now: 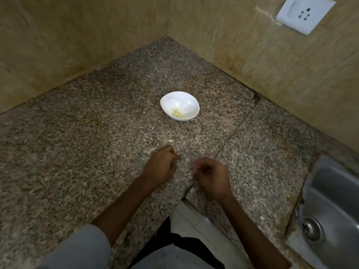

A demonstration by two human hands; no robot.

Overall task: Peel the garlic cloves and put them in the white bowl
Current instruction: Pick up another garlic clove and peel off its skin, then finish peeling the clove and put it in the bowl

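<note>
We look down on a speckled granite bench point(97, 133) that fills a corner between two beige tiled walls point(77, 35), with a seam running across it on the right. A steel sink point(334, 200) is set into the bench at the right edge, its drain point(312, 230) in view. A grey sleeve point(77, 249) covers our left upper arm at the bottom of the frame, and both forearms reach forward over the bench. A white socket plate point(306, 13) sits on the right wall, high up. The white bowl point(186, 101) stands on the bench beyond our hands, toward the corner, well apart from both. Our left hand point(160, 166) has its fingers curled and its thumb pressed to them, pinching a small pale bit point(175, 162); it is too blurred to tell whether that is clove or skin. Our right hand point(212, 176), near the left but apart from it, has its fingers curled inward, and we cannot tell whether it holds anything. A few yellowish peeled cloves point(177, 113) lie in the bottom of the bowl. One loose clove point(170, 141) lies on the bench just beyond the left hand, and a scrap of skin point(156, 146) lies beside that hand's knuckles.
</note>
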